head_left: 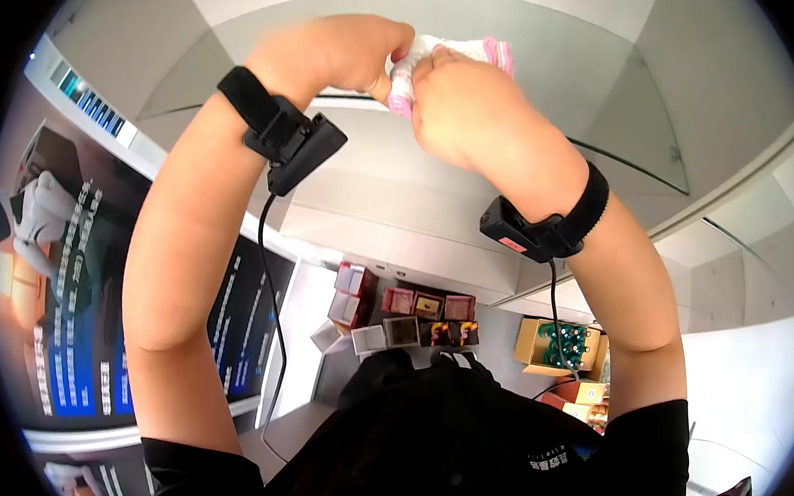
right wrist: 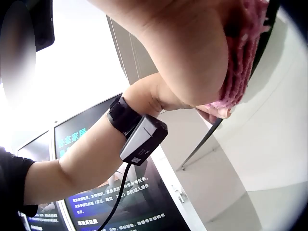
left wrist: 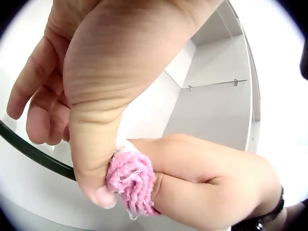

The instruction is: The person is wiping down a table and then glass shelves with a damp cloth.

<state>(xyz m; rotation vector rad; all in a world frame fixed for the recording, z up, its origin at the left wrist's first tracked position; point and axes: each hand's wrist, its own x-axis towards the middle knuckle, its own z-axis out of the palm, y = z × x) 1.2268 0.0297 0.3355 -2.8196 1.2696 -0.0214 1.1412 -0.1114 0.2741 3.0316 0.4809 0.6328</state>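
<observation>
A folded pink-and-white towel (head_left: pixel 403 93) lies across the front edge of a glass shelf (head_left: pixel 549 57). In the left wrist view its thick pink end (left wrist: pixel 132 175) shows frayed threads. My right hand (head_left: pixel 465 98) grips the towel from above with curled fingers. My left hand (head_left: pixel 340 56) is at the towel's left end. Its straight thumb (left wrist: pixel 94 168) touches the pink end, while the other fingers (left wrist: pixel 41 96) hang loosely apart from it over the glass. In the right wrist view, the right palm (right wrist: pixel 192 57) covers part of the towel's layered pink folds (right wrist: pixel 238 72).
The shelf sits in a white cabinet with side walls (head_left: pixel 722 55) close on the right. Several small boxes (head_left: pixel 402 329) stand on the floor below, and a carton of green-topped bottles (head_left: pixel 539 344) is at the right. A dark display panel (head_left: pixel 73 295) stands at the left.
</observation>
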